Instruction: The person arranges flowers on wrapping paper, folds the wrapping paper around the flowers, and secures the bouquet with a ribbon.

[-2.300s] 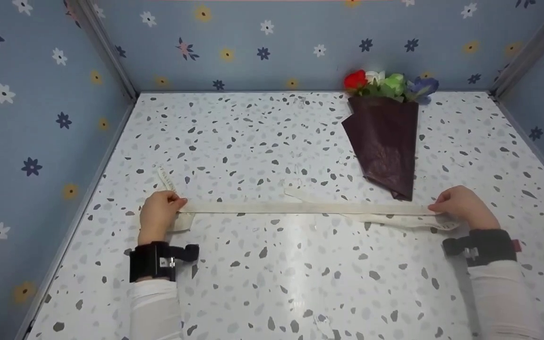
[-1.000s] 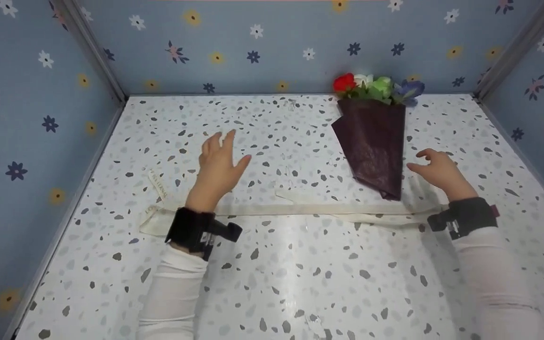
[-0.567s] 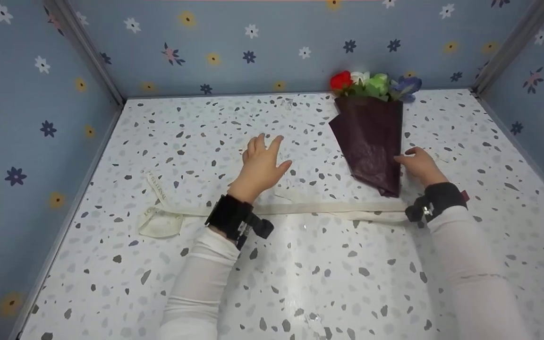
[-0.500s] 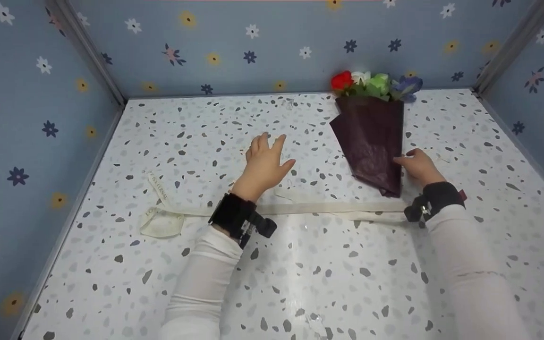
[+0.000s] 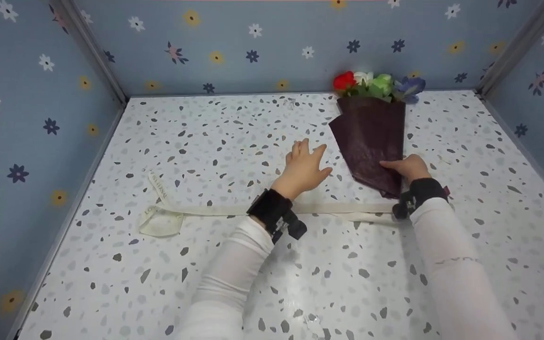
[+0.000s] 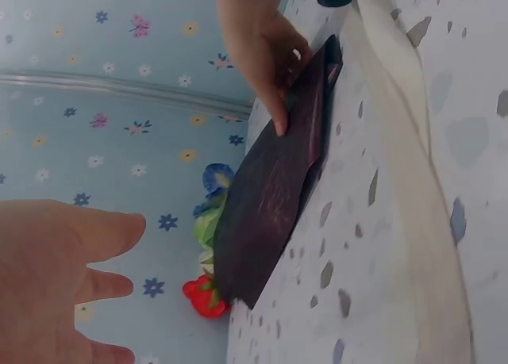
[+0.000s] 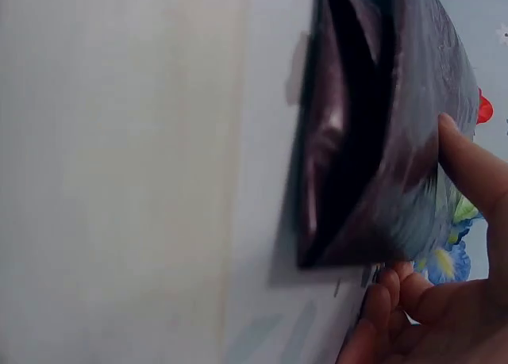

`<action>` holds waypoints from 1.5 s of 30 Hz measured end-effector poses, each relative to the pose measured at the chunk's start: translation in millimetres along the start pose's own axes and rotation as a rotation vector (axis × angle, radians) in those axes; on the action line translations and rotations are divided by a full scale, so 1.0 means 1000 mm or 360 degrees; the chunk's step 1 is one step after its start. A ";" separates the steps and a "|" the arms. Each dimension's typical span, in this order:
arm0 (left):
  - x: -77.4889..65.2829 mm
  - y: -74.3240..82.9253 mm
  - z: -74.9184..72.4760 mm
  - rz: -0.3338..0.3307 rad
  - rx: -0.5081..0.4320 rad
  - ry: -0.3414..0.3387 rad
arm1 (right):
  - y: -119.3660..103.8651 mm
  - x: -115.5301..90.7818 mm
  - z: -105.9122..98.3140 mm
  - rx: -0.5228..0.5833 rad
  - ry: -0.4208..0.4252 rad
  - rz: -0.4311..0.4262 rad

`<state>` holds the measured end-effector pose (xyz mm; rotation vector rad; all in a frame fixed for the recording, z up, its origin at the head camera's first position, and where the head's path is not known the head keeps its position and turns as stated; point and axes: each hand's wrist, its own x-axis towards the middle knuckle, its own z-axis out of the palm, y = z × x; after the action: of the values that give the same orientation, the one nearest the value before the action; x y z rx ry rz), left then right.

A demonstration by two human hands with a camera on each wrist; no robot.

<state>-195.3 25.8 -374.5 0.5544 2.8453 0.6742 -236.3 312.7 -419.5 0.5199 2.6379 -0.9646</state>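
Note:
A bouquet (image 5: 371, 132) in dark maroon wrapping paper lies at the right back of the table, its red, white, green and blue flowers toward the rear wall. My right hand (image 5: 410, 167) grips the right edge of the wrapper's lower part; in the right wrist view the thumb (image 7: 468, 162) lies on the paper and the other fingers curl at its underside. To the left of the bouquet, my left hand (image 5: 301, 171) is spread in the air, touching nothing. Below both hands a cream ribbon (image 5: 343, 208) stretches sideways, partly hidden by the wrists.
Folded ribbon ends with printed lettering (image 5: 161, 226) lie at the left of the speckled white table (image 5: 253, 293). Blue flower-patterned panels (image 5: 234, 42) enclose the back and both sides.
Both hands have let go of the ribbon, leaving it stretched out. My left hand has moved right toward the bouquet; my right hand has moved left and taken hold of the wrapper.

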 end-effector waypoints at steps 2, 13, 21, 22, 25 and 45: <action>0.007 0.006 0.011 0.0009 -0.0010 -0.0033 | -0.003 0.000 0.003 0.0037 0.0022 0.0031; 0.025 0.028 0.046 0.0073 -0.0001 -0.0070 | -0.009 -0.004 0.008 0.0097 0.0106 0.0059; 0.024 0.031 0.051 0.0045 -0.0010 -0.0101 | -0.015 -0.001 0.014 -0.0040 0.0216 -0.0078; 0.024 0.031 0.051 0.0045 -0.0014 -0.0099 | -0.015 -0.001 0.014 -0.0030 0.0226 -0.0085; 0.024 0.031 0.050 0.0050 -0.0024 -0.0097 | -0.015 0.000 0.015 0.0008 0.0226 -0.0077; 0.023 0.038 0.059 0.0296 0.0034 -0.0019 | -0.005 0.004 0.020 0.0588 -0.0057 0.0059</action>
<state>-189.8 90.0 -410.6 0.8311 2.8164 0.6679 -239.7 296.6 -433.3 0.6221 2.4160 -1.4451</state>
